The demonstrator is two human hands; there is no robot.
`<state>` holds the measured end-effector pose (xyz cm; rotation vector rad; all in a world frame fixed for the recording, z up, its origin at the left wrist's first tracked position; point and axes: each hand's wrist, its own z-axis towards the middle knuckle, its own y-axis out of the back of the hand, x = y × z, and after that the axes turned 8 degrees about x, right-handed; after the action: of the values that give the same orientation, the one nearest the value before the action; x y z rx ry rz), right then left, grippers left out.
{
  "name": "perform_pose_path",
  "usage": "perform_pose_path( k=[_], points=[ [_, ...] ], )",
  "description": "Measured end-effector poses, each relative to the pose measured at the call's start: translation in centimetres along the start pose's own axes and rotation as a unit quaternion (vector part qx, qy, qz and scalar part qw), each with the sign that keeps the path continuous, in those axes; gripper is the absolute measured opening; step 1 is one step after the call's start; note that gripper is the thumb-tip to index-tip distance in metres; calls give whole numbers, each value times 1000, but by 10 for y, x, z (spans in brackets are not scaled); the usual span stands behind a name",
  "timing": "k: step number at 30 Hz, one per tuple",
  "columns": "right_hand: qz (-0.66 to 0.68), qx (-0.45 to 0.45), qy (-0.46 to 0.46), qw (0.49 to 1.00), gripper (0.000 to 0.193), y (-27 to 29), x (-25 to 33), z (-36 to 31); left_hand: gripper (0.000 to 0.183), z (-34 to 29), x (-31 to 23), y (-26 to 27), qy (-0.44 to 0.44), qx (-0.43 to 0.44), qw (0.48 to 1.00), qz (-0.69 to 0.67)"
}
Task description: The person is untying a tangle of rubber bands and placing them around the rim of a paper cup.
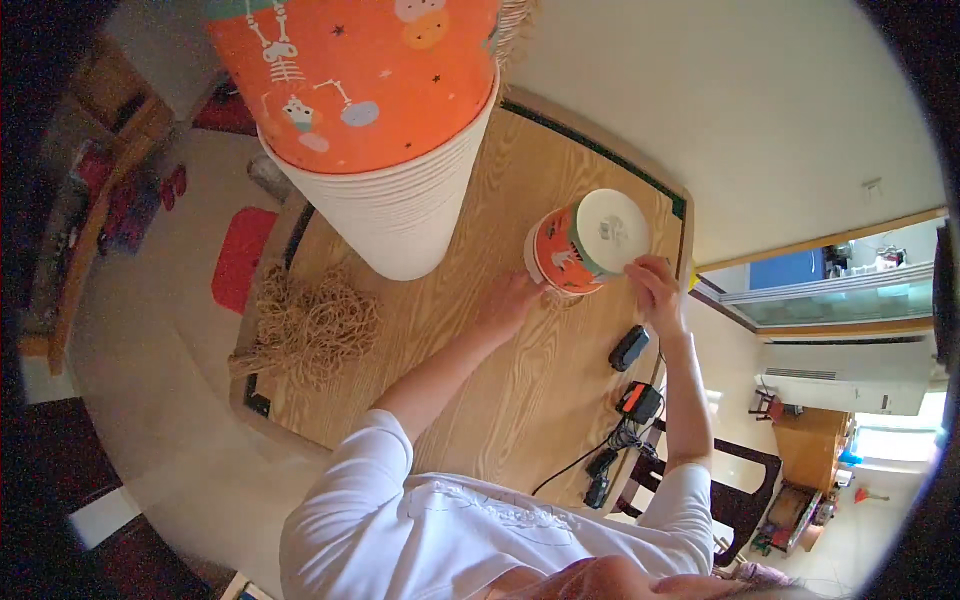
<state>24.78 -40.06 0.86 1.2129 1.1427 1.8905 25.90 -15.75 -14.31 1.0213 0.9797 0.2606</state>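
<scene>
An orange paper bucket (558,258) with a green band and a pale round base (612,232) stands tilted at the far right of the table, base up toward me. My left hand (512,303) is closed at its rim on the near left side, its fingertips partly hidden. My right hand (657,290) pinches the edge of the base from the right. A little twine shows under the rim. Large in the upper left looms a nested stack of paper buckets (385,215), white rims layered below an orange skeleton print (345,85).
A tangled heap of brown twine (312,325) lies on the table's left end. Near the right edge sit a black battery-like block (629,348), a black and orange charger (638,401) and coiled cable (628,436). A dark chair (755,475) stands beyond. A red stool (243,258) is at left.
</scene>
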Motion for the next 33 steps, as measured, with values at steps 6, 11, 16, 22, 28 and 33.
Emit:
perform_pose_path(
  k=[6, 11, 16, 22, 28, 33],
  points=[
    [-25, 18, 7, 1000, 35, 0, -8, -2, 36, 1, -10, 13, 55, 3, 993, -106],
    [-35, 18, 11, 999, 34, -2, -10, -3, 35, 2, -10, 13, 80, 15, 984, -162],
    [-19, -23, 15, 999, 35, -10, -7, -6, 35, -4, -13, 21, 55, 27, 989, -134],
    [5, -35, -7, 999, 28, -12, 3, -6, 37, -2, -11, 12, 80, 59, 988, -121],
    [-67, -23, 16, 997, 23, -4, 30, 6, 37, -2, -2, 5, 50, 44, 986, -151],
    [-6, -48, -5, 999, 21, -20, 29, 5, 44, 5, -19, 24, 143, 27, 953, -267]
  ],
)
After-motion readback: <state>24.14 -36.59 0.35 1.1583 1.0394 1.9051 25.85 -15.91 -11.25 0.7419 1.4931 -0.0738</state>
